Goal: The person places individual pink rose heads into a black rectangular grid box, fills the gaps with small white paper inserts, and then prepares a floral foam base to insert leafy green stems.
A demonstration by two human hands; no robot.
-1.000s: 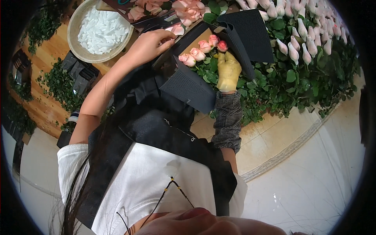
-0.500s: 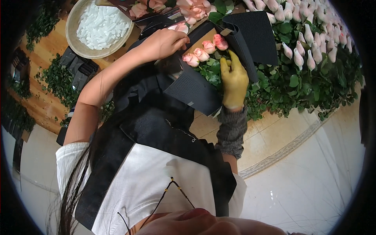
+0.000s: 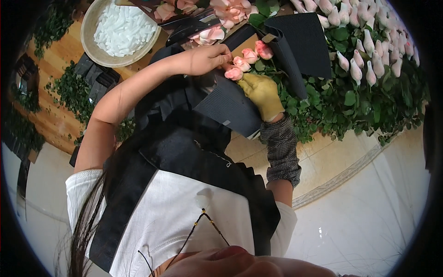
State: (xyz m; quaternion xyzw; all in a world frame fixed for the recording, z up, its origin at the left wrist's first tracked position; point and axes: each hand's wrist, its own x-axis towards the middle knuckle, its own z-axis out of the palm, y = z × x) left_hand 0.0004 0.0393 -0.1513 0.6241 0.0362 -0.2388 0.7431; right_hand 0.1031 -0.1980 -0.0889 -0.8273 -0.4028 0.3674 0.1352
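Note:
A short row of pink roses (image 3: 249,56) lies on dark corrugated wrapping (image 3: 229,108) in front of me, with a brown panel behind them. My left hand (image 3: 210,60), bare, is at the left end of the row, its fingers curled together beside the nearest rose (image 3: 234,73). Whatever those fingertips pinch is hidden. My right hand (image 3: 262,93) wears a yellow glove and reaches in from the right. Its fingers are bent together at the base of the nearest rose, where they cover the stem.
A round bowl (image 3: 86,44) of small white pieces stands at the upper left. Many roses in white netting (image 3: 355,71) fill the upper right above dense leaves. A dark corrugated flap (image 3: 300,44) rises right of the row. Loose pink petals (image 3: 210,35) lie behind my left hand.
My right hand has moved left and nearer, from the right end of the rose row to the nearest rose. My left hand has shifted slightly right and nearer to the roses.

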